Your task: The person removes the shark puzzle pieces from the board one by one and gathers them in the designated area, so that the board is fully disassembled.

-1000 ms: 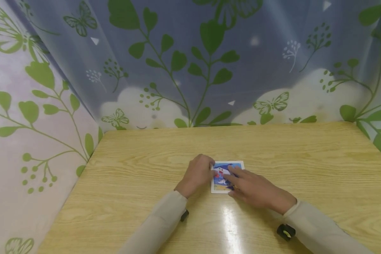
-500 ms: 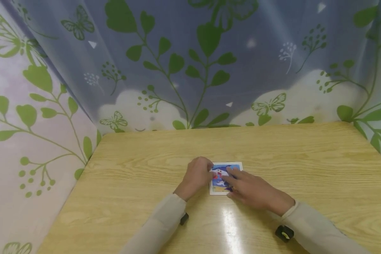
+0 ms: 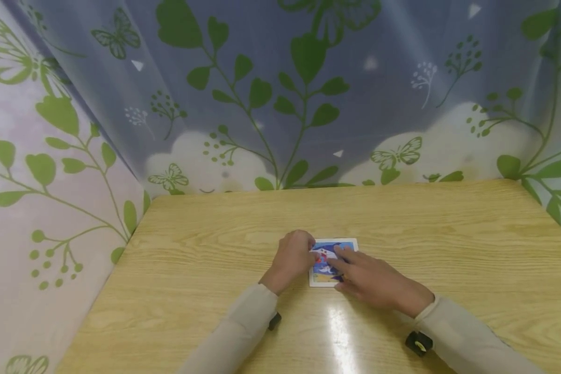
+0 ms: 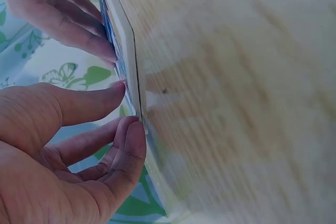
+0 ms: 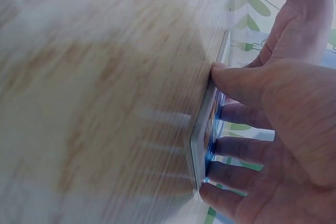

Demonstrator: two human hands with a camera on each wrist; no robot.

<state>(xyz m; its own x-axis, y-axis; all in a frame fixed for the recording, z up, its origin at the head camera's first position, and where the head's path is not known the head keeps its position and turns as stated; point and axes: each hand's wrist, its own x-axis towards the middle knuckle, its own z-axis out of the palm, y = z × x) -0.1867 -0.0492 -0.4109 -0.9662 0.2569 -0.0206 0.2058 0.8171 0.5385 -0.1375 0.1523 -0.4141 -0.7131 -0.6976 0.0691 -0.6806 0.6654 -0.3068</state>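
Note:
A thin square picture board (image 3: 323, 271) lies flat on the wooden table, with a white border and a blue sea scene of a shark. My left hand (image 3: 291, 258) pinches its left edge, the thumb on the picture side. In the left wrist view the curled fingers (image 4: 134, 140) meet the board's edge just under the thumb. My right hand (image 3: 376, 279) rests on the board's right half, covering part of the picture. The right wrist view shows its fingers (image 5: 241, 148) spread and nearly straight on the face, with the thumb at the near edge.
The wooden table (image 3: 205, 239) runs back to a blue patterned curtain (image 3: 280, 104) with green leaves. A pale leaf-print curtain (image 3: 51, 208) borders the left side. Glare (image 3: 340, 332) shows on the tabletop in front of the board. Dark wrist devices (image 3: 419, 343) sit under both sleeves.
The whole head view has shifted slightly. Both hands stay at the board in nearly the same pose, and the board keeps its place on the table.

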